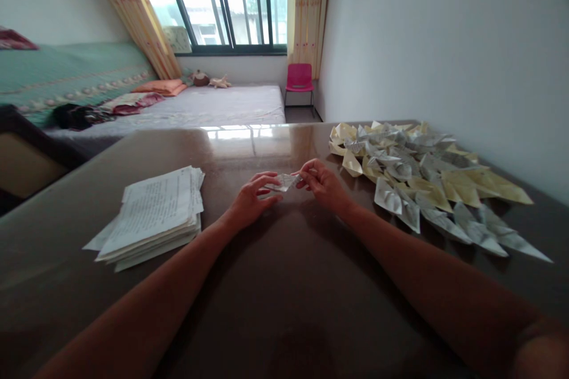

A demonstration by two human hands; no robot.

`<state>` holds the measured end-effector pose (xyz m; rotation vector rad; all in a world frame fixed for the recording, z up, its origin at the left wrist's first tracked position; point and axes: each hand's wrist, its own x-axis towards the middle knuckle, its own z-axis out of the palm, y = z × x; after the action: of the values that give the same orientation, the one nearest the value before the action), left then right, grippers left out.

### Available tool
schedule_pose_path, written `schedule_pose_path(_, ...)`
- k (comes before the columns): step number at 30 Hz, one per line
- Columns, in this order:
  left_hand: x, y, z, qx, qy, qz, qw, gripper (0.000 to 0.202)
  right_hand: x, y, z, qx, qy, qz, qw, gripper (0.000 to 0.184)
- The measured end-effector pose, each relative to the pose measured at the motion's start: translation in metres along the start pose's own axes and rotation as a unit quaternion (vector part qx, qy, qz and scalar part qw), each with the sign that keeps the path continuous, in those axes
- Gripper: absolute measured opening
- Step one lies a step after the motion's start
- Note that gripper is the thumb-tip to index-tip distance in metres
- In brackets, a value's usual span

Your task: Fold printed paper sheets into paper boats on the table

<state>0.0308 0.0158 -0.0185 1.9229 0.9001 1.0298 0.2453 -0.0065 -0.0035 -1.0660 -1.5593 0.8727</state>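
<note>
My left hand [251, 201] and my right hand [322, 185] meet at the middle of a glossy brown table [284, 296]. Between their fingertips they pinch a small folded piece of printed paper [284, 182], held just above the tabletop. Both hands have their fingers closed on its ends. To the left of my left hand lies a stack of printed paper sheets [153, 216]. To the right of my right hand spreads a pile of several folded paper boats [427, 180], white and pale yellow.
The table's right side runs along a white wall [444, 41]. Beyond the far edge stand a bed [200, 108] with clothes on it, a pink chair [299, 80], a window [222, 0] and curtains.
</note>
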Motion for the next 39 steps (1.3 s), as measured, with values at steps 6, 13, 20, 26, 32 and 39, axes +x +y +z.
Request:
schedule_pose_path(6,0.001,0.008,-0.002,0.082,0.052,-0.012,0.995,0.021,-0.001,-0.004,0.003,0.059,-0.002,0.025,0.998,0.019)
schedule_pose_path(13,0.002,0.018,-0.005,0.082,0.104,-0.083,0.988,0.03,-0.002,-0.005,0.005,0.092,0.065,0.088,0.99,0.02)
schedule_pose_path(20,-0.001,0.024,0.001,0.05,0.115,-0.079,0.989,0.03,-0.005,-0.006,0.007,0.244,-0.013,0.173,0.954,0.043)
schedule_pose_path(26,-0.004,0.03,0.009,0.054,0.086,-0.076,0.992,0.029,-0.012,-0.003,0.021,0.253,-0.061,0.164,0.951,0.031)
schedule_pose_path(32,-0.002,0.029,0.008,0.054,0.076,-0.088,0.992,0.031,-0.01,-0.001,0.016,0.252,-0.055,0.204,0.944,0.033)
schedule_pose_path(39,0.0,0.025,0.005,0.07,0.071,-0.078,0.992,0.032,-0.008,0.008,0.016,0.229,-0.059,0.199,0.951,0.037)
